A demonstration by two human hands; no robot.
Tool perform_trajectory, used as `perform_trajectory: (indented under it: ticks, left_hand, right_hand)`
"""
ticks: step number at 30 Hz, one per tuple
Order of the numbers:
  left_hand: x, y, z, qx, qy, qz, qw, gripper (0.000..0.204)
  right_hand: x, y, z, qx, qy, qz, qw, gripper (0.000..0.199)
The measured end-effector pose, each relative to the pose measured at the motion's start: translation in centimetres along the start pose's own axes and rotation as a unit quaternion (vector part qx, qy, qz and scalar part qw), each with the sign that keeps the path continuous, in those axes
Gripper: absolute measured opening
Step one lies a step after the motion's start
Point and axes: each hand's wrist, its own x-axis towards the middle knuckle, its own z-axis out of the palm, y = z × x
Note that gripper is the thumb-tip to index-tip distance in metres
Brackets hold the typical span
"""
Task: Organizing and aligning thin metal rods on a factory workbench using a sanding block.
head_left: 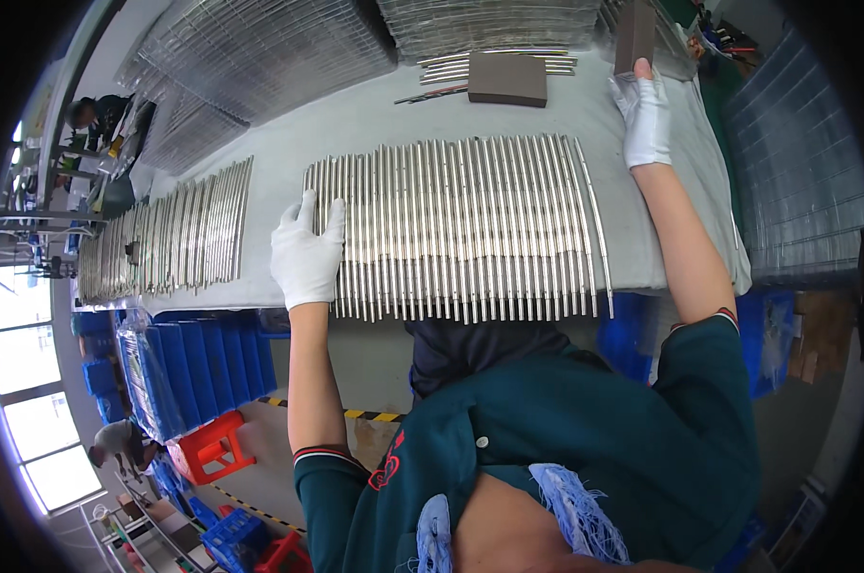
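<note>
A row of slim silvery metal rods (461,224) lies side by side on the pale cloth-covered table (279,134), their near ends sticking out past the front edge. My left hand (308,253), in a white glove that leaves some fingertips bare, rests against the row's left end with its fingers apart. Far to the right, my right hand (645,124), gloved the same way, grips a dark brown rectangular block (634,38) by its near end. Its thumb shows on the block; the other fingers are mostly hidden. One rod (594,224) at the row's right end leans slightly apart.
Another brown block (508,80) sits behind the row across several loose rods (442,69). More rods (179,234) lie at the left. Clear plastic trays (270,57) are stacked along the back. Blue crates (198,358) and a red stool (212,449) stand below, left.
</note>
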Motion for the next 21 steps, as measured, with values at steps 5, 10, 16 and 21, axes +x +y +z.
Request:
perform_trajectory:
  ticks: [5, 10, 16, 21]
  left_hand:
    - [-0.1, 2.0, -0.1, -0.004, -0.006, 0.001, 1.000, 0.057]
    - [-0.4, 2.9, -0.3, -0.001, -0.002, 0.004, 1.000, 0.057]
    - [-0.6, 3.6, -1.0, -0.014, -0.031, 0.028, 0.999, 0.057]
    - [-0.6, 3.0, -2.5, -0.058, -0.110, 0.048, 0.991, 0.056]
  right_hand:
    - [-0.2, -0.3, 0.0, 0.000, 0.000, 0.008, 1.000, 0.068]
    - [-0.3, -0.3, 0.2, -0.022, -0.010, 0.009, 1.000, 0.070]
    - [0.4, -0.1, -0.5, -0.059, -0.016, -0.003, 0.998, 0.073]
    - [0.4, 0.1, -1.0, -0.112, -0.035, -0.008, 0.993, 0.078]
